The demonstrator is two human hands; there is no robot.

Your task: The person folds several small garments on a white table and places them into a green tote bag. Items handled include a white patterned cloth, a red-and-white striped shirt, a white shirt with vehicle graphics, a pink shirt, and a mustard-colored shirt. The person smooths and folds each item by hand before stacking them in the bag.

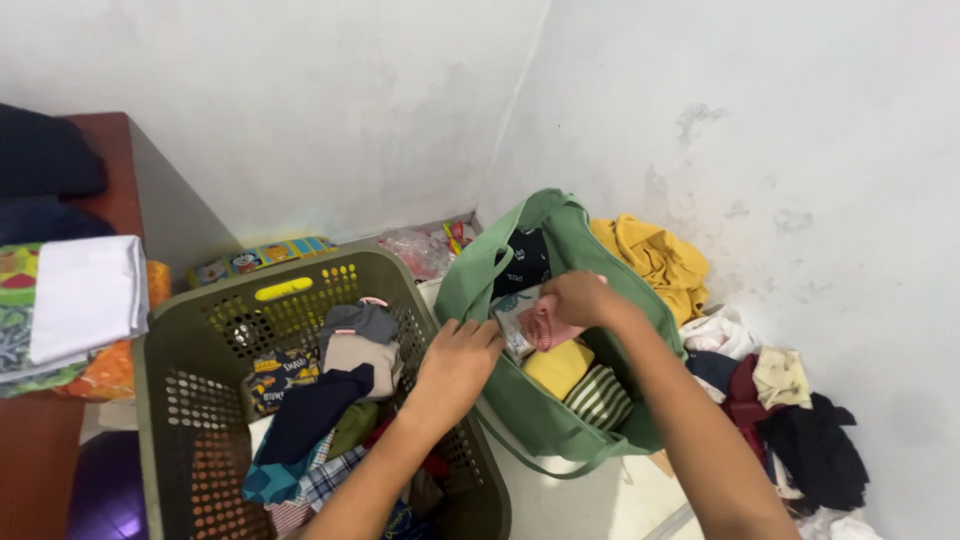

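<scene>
Nearest, 2 bare forearms reaching away: left hand [455,362] with fingers curled over the near rim of the green fabric tote bag [545,410], right hand [578,298] closed around a folded pink cloth [548,328] just inside the bag's open mouth, above a yellow folded piece [558,367] and a striped one [598,397]. Left of the bag, touching it, an olive perforated plastic laundry basket [200,400] full of mixed clothes. Right, against the white wall, a loose heap with a mustard-yellow garment [655,258] at its far end.

The pale floor [600,500] carries an olive laundry basket [190,350], a green bag [560,420] (open) and loose clothes [790,420].
</scene>
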